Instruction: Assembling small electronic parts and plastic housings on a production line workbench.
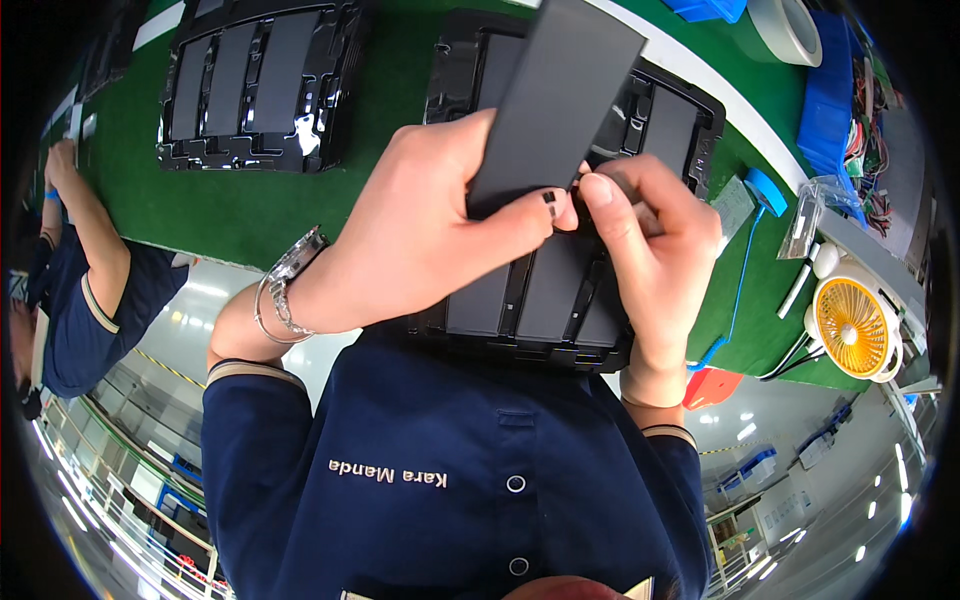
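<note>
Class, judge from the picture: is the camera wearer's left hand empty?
No, the left hand grips a flat dark piece, holding it up over the black tray.

A green-topped workbench [250, 205], with a white strip [732, 106] running along it, stood above a pale, glossy floor [720, 440] marked by a yellow line [168, 367] and bright reflections.

In the upper centre of the frame, a panel [555, 105] is in the left hand [425, 215], the right hand [660, 240] at its lower right, both over a compartment tray [575, 358]. A second tray [240, 153] lies on the workbench [240, 215], upper left. Far right, a desk fan [848, 325] sits below a bin [826, 95].
</note>
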A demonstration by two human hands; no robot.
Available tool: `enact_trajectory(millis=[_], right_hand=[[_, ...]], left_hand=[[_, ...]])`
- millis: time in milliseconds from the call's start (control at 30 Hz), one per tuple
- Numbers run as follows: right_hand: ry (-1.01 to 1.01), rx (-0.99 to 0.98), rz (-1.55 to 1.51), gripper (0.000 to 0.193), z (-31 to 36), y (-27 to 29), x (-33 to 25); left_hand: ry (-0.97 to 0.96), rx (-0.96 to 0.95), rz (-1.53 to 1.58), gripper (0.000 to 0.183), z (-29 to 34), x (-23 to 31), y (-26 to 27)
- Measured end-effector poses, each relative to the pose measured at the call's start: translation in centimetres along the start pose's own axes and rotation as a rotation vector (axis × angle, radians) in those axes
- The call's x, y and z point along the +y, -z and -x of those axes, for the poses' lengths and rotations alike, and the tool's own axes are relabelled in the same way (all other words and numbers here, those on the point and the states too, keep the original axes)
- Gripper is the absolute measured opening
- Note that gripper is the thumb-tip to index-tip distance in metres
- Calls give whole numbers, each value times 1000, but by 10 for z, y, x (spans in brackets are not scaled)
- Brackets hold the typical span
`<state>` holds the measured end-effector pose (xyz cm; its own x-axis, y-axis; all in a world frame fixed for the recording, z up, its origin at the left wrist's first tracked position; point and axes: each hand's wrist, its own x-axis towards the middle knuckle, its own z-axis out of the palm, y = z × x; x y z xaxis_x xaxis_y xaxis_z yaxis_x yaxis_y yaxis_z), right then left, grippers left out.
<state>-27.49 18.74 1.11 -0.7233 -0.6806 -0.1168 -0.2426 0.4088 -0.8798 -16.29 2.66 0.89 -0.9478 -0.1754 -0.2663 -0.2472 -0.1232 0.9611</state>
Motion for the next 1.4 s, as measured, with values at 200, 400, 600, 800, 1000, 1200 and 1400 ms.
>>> enact_trajectory(millis=[200,400,600,800,1000,1200,1400], right_hand=[[-51,101,-208,16,-1,19,6],[-36,198,-266,20,0,28,9],[-8,214,-280,20,-1,31,14],[-3,186,-253,18,0,31,15],[48,44,-168,11,4,26,15],[116,-63,-113,8,5,17,12],[288,-19,7,7,3,12,12]], left_hand=[[18,5,131,25,-6,-2,3],[18,-52,-321,39,-21,-9,-4],[-164,137,-812,73,-28,-13,-22],[-346,119,-1074,70,-31,-20,-22],[-356,100,-782,49,-37,-13,-21],[-150,-10,-202,39,-34,1,-9],[-90,-59,-80,48,-31,2,-9]])
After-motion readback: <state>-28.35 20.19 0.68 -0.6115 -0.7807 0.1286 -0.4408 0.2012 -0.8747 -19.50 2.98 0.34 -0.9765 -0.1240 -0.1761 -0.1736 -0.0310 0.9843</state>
